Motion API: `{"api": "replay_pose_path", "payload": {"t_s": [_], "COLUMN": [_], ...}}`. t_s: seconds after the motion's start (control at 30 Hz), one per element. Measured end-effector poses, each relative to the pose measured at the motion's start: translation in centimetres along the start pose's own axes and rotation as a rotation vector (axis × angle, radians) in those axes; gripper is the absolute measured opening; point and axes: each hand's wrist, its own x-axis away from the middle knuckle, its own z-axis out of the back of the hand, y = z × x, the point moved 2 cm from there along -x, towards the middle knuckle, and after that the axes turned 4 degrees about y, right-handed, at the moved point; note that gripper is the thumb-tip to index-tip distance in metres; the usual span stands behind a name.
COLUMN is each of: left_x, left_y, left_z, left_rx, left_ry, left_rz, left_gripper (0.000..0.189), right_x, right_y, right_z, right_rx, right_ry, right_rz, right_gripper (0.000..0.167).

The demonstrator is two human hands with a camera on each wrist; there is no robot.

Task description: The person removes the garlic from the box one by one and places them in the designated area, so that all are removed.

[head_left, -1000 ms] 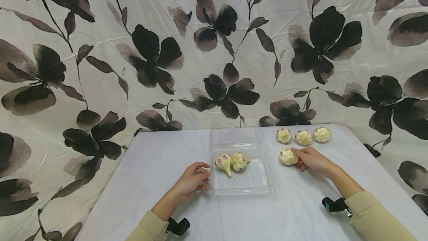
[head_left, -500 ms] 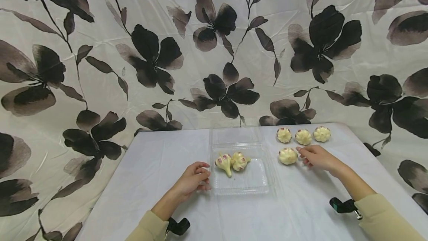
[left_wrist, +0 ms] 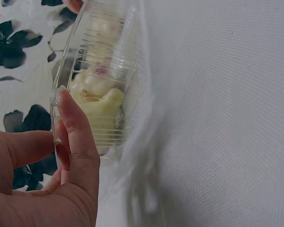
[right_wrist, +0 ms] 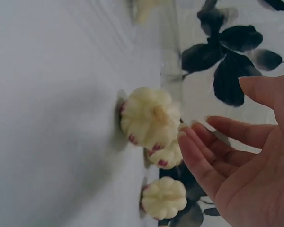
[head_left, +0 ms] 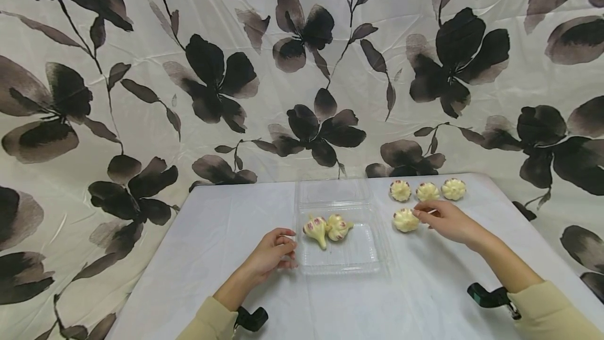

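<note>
Garlic bulb (head_left: 405,221) | right hand (head_left: 448,221) wide beside it | left hand (head_left: 270,254) relaxed, touching container (head_left: 337,268)

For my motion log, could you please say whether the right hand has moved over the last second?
Yes: in the head view, the right hand has shifted slightly rightward and up the picture against the middle back-row garlic bulb.

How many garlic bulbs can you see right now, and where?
6: two garlic bulbs in the clear container, three in the far-right row, one nearer, beside the right hand. None appears fully hidden in the head view.
</note>
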Motion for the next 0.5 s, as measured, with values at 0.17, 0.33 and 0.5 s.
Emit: {"api": "replay_pose_path", "payload": {"t_s": [0.17, 0.33, 0.5], "left_x": [0.1, 0.0, 0.1], "left_y": [0.0, 0.1, 0.1], "left_z": [0.0, 0.0, 0.0], "left_rx": [-0.008, -0.007, 0.001], "left_ry": [-0.001, -0.003, -0.009], "left_rz": [0.002, 0.000, -0.008], "left_gripper": [0.034, 0.035, 0.035], "right_x": [0.1, -0.2, -0.5], "right_y": [-1.7, -2.9, -3.9], "right_z": [-0.9, -2.4, -4.1], "right_rx": [0.005, -0.002, -0.028], "right_ry": [0.007, -0.007, -0.047], "right_rz": [0.043, 0.089, 0.112], "right_gripper": [0.040, 0.039, 0.043]}}
